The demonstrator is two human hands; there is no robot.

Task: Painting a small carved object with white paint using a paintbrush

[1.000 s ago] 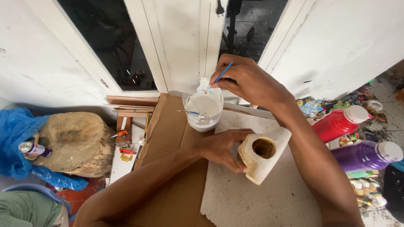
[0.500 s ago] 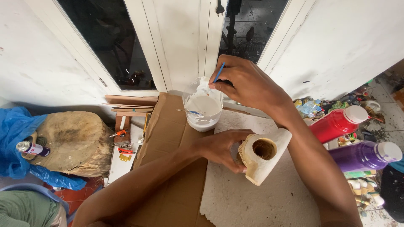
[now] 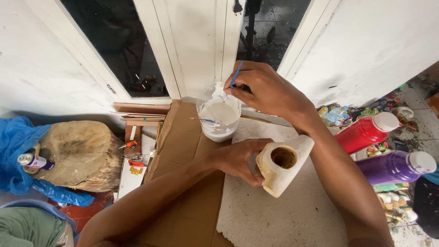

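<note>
**Brush at the paint cup, hollow piece held steady**

The right hand (image 3: 267, 91) pinches a thin blue-handled brush (image 3: 235, 75) between thumb and fingertips, closed tight on the handle, with the bristle end lying at the rim of the clear plastic cup (image 3: 218, 114). The cup holds white paint and stands at about 11 o'clock from the left hand. A second thin stick rests across the cup's inside. The left hand (image 3: 240, 160) wraps around the side of a pale, cream-coloured hollow piece (image 3: 281, 167), fingers curled firmly on it; the piece's round dark opening faces the camera and it tilts over a white textured sheet (image 3: 274, 215). That sheet lies on flattened brown cardboard (image 3: 183, 183), which runs off toward 7 o'clock.

At 3 o'clock from the hollow piece lie a red bottle (image 3: 366, 132) and a purple bottle (image 3: 395, 167), both with white caps. At 9 o'clock sits a rough wooden stump (image 3: 82, 155) on blue plastic sheeting (image 3: 18, 142), with a small spray can (image 3: 34, 161) beside it. White door frames (image 3: 196, 45) stand at 12 o'clock.
</note>
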